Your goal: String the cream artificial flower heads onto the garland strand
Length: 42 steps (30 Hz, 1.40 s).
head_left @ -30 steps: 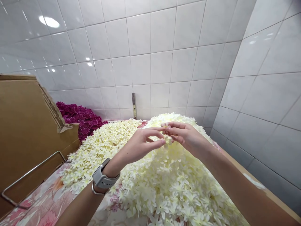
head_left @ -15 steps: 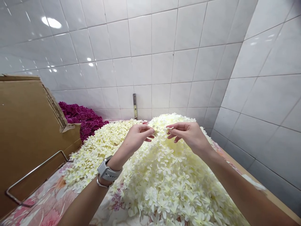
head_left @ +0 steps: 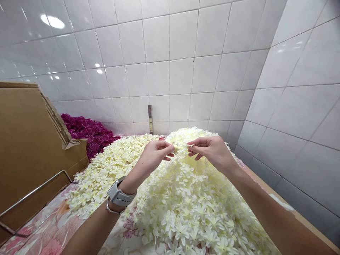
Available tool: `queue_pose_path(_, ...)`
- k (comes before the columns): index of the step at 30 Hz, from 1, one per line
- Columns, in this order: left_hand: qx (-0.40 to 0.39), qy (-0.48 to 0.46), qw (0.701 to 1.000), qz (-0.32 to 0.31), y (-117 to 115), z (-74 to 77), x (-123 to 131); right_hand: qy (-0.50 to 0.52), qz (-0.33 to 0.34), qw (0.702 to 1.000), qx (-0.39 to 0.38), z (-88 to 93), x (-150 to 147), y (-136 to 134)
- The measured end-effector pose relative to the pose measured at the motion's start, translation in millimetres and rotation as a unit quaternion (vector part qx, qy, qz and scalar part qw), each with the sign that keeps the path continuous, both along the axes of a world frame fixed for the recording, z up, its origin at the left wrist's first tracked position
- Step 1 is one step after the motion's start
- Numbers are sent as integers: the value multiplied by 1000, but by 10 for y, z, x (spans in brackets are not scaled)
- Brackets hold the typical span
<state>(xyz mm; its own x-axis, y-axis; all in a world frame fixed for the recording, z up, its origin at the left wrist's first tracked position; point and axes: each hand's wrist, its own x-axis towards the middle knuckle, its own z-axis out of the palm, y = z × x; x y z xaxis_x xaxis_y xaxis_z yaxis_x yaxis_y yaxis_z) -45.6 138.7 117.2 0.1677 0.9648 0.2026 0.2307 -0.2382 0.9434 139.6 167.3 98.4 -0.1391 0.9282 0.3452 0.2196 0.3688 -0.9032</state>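
My left hand (head_left: 158,154), with a watch (head_left: 120,193) and a bracelet on its wrist, is closed in a pinch. Something small sits at its fingertips, too blended with the white behind to make out. A short gap to the right, my right hand (head_left: 209,150) pinches a small white artificial flower (head_left: 189,145), of which just a pale edge shows. Both hands hover over a large heap of white flowers (head_left: 183,205) with pale yellow centres. To the left lies a second, lower heap of cream-white flowers (head_left: 106,170).
A cardboard box (head_left: 32,120) with a torn edge stands at the left, a metal wire frame (head_left: 34,193) before it. Purple flowers (head_left: 85,132) are piled behind. A floral cloth (head_left: 87,233) covers the table. Tiled walls (head_left: 183,74) close the back and right; a metal strip (head_left: 150,118) rises at the back.
The view has shifted slightly to the right, so the background sits a little further left. My hands keep the same pinched pose and almost the same place.
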Motion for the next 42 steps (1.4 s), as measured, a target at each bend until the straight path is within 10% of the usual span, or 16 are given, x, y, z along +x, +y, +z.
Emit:
queue_pose_path(15,2,2,1000,-19,-32,-8,26,42,75,996,-29,122,57,-72)
queue_pose_path(25,-5,15,1000,0,-34,14,13,-18,-72,996,54,-9,65,47)
queue_pose_path(42,22,-56,992,-116,-60,5,34,-20,87,996,0,118,14,-167)
